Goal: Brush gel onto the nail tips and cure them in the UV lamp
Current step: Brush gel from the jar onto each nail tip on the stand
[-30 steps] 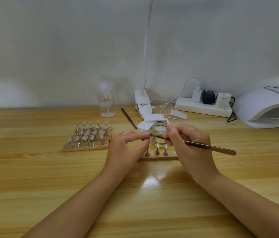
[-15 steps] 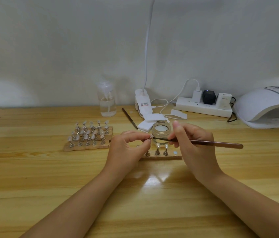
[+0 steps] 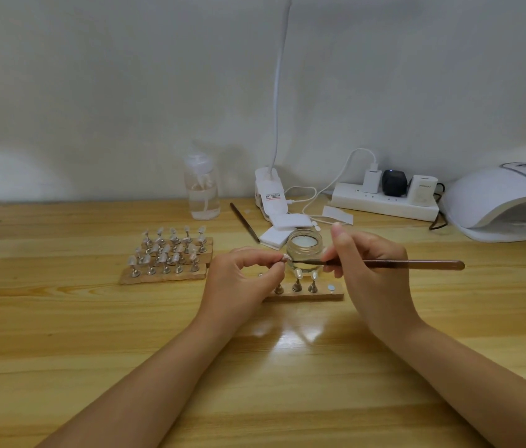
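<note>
Wooden brush [image 3: 384,263]: right hand [image 3: 374,279] grips | left hand [image 3: 242,279] pinches nail tip [image 3: 285,257] | labels unreadable

Bare table [image 3: 61,367] lies open in front of the gel jar [image 3: 304,250]. Left of the jar stands a rack of nail tips [image 3: 167,255]; behind it, foam pads [image 3: 279,229] and a lamp clip [image 3: 270,197] crowd the way.

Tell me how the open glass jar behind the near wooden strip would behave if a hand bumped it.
The glass jar looks squat and wide-based, so it would probably slide on the glossy table rather than tip. It looks like thick glass, so likely heavy for its size. It has no lid on, so a hard knock could spill gel toward the wooden strip.
</note>
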Motion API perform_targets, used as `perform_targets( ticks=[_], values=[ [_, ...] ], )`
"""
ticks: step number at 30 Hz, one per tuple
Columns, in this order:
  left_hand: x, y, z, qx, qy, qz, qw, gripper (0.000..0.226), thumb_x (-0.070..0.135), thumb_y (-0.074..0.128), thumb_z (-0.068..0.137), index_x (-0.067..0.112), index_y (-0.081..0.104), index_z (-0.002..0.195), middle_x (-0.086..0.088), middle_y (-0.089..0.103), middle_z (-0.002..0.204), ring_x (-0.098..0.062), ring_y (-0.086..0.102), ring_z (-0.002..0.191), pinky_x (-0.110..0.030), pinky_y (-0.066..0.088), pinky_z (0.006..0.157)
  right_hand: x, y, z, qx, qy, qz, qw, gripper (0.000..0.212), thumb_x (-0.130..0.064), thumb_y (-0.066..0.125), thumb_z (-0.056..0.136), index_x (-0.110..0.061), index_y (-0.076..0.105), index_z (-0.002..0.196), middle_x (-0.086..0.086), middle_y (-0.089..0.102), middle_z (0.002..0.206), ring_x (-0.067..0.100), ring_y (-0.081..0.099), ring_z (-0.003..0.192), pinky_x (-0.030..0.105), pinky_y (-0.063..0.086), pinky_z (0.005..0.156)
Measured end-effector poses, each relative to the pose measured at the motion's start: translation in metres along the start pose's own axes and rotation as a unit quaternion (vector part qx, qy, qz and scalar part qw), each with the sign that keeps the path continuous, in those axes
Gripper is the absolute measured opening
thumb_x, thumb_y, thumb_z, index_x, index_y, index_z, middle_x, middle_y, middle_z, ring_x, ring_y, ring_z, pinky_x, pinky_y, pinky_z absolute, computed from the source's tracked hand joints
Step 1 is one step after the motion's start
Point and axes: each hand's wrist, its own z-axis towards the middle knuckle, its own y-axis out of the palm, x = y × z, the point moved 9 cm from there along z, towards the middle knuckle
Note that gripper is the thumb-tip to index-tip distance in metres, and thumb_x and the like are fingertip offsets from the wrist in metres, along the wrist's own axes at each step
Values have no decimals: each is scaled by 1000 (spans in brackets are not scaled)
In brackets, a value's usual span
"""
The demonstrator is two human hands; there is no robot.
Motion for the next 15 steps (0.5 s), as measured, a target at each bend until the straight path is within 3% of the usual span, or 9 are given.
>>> perform_targets(
  ticks=[7, 15],
  values=[
    [-2, -1, 0, 2, -1, -2, 1000, 23, 7, 69, 76, 30, 71, 72, 14, 67, 68, 7, 61, 71, -7, 45, 67, 3, 9, 2, -24, -6, -40, 999, 26, -19, 55, 88, -21, 65, 64, -4, 64, 60, 0, 59, 56, 13, 47, 56],
    [-4, -1, 0, 2, -9, -5, 1000, 20, 11, 69, 77, 30, 70, 76, 16, 68, 75, 7, 61, 79, -22, 53, 75, 1, -2, 0, 7, 13, 21, 1000, 34, -35, 49, 82, -14, 63, 59, -6, 62, 52, 3, 57, 48, 11, 43, 50]
  ],
)
